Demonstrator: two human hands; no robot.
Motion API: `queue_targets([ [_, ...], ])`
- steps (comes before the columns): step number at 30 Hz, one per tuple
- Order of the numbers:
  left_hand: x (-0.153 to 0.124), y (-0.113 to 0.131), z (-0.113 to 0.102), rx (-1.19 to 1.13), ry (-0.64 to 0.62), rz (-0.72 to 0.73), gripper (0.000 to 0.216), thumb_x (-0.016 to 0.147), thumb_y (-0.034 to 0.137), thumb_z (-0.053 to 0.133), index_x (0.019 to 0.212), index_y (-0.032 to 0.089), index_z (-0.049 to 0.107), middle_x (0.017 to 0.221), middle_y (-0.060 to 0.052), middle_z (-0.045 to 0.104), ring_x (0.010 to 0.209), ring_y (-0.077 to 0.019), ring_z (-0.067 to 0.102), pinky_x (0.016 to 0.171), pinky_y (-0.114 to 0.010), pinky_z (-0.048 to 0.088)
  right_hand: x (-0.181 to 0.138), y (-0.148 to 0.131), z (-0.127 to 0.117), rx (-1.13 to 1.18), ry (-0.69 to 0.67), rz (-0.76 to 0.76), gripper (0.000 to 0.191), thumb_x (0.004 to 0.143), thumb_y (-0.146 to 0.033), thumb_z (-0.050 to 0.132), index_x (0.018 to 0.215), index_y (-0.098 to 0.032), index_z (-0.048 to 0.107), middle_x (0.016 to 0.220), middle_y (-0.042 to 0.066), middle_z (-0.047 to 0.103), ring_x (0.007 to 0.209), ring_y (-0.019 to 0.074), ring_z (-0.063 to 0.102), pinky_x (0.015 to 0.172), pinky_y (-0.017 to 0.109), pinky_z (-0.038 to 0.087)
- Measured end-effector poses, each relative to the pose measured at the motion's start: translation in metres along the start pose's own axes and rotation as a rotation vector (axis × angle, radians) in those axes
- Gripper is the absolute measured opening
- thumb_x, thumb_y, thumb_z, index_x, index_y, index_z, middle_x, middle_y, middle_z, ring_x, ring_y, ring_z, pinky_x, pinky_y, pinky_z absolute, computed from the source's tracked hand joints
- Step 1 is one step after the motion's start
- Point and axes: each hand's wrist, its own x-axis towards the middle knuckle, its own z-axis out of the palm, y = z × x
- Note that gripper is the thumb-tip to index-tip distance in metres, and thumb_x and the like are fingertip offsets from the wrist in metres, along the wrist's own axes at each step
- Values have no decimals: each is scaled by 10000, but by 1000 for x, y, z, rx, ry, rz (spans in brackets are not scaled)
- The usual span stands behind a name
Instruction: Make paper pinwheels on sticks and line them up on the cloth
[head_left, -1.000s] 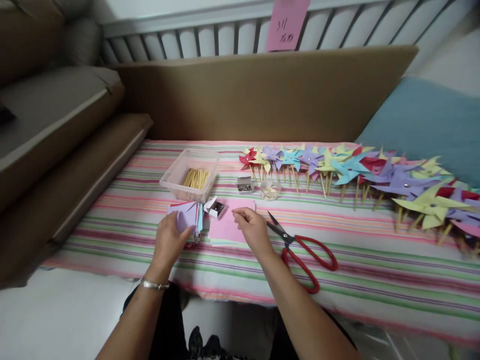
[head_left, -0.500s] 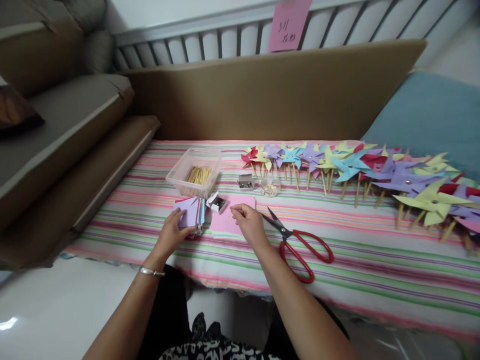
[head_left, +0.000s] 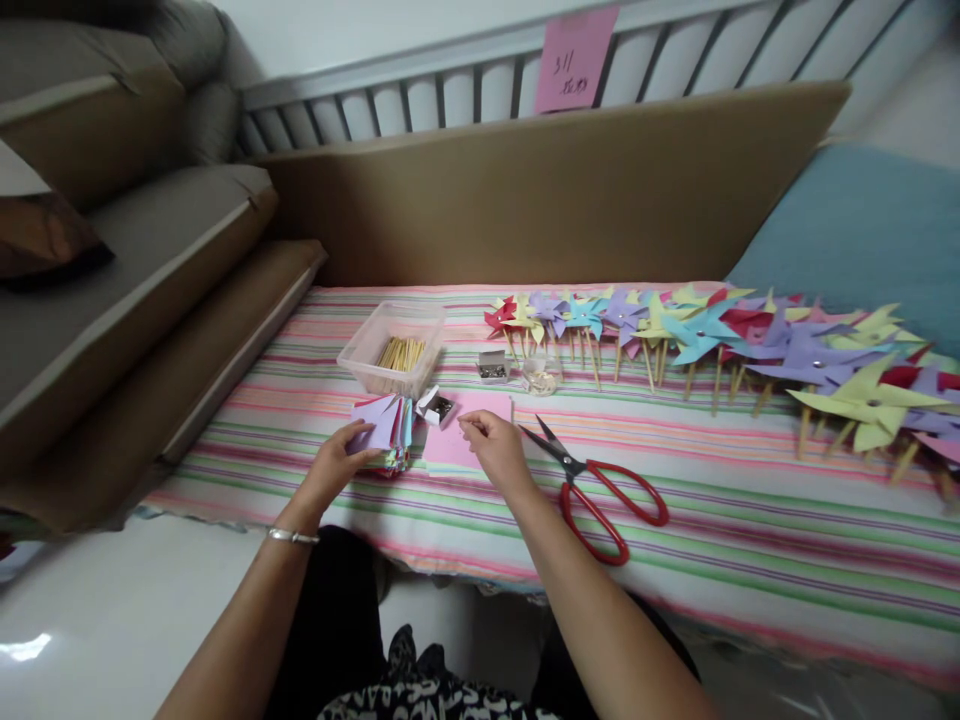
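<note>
My left hand [head_left: 341,462] grips the near-left edge of a purple paper sheet [head_left: 383,424] on a stack of cut coloured papers [head_left: 400,456]; the sheet's corner tilts up a little. Over a stack of pink paper squares [head_left: 454,448], my right hand [head_left: 486,440] is closed in a pinch, and whatever sits between its fingertips is too small to tell. Between the hands, a small open box of metal pins [head_left: 437,408] stands at the pink paper's edge. Red-handled scissors [head_left: 577,472] lie with blades parted, just right of my right hand.
A clear plastic tub [head_left: 360,355] holds short wooden sticks [head_left: 401,353]. Behind the papers are a second pin box [head_left: 493,368] and a round clear dish [head_left: 541,377] of small pale pieces. Finished paper pinwheels [head_left: 701,330] line the back right. Cushions [head_left: 150,270] rise at the left.
My left hand has shifted slightly, and the purple sheet under it has turned and lifted from the stack. My right hand stays nearly still in its pinch.
</note>
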Motion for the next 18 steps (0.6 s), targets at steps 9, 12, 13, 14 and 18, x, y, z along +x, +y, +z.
queue_targets([
  [9,8,-12,-9,128,-74,89,552,560,438,775,1052,205,685,1264,-123,601,1175,-297,539,1036,-433,368,1,-1,0,-8,0,-6,185,758,-322,550,754,-196,686,611,-4,627,541,141,565,526,244,448],
  [12,10,-15,-12,141,-85,105,522,592,417,752,1060,196,681,1219,-119,630,1148,-289,559,1023,-428,383,1,-2,0,-9,-2,1,181,757,-320,552,758,-195,683,623,0,636,548,142,568,531,244,448],
  [13,10,-16,-13,138,-83,98,511,610,411,740,1065,189,678,1195,-118,643,1137,-285,566,1018,-429,387,0,-2,0,-11,-4,2,182,757,-321,551,760,-194,682,626,1,638,551,143,568,531,243,447],
  [14,11,-17,-13,134,-82,91,504,623,408,731,1069,183,675,1178,-118,652,1131,-283,570,1016,-430,390,0,-2,0,-14,-7,4,182,757,-322,551,761,-194,681,628,2,639,553,144,569,530,242,446],
  [18,11,-17,-15,96,-95,72,509,620,450,730,1050,182,684,1196,-122,646,1143,-284,563,1027,-429,378,0,-1,0,-17,-13,8,184,758,-324,552,766,-195,683,634,3,645,548,144,569,532,245,446],
])
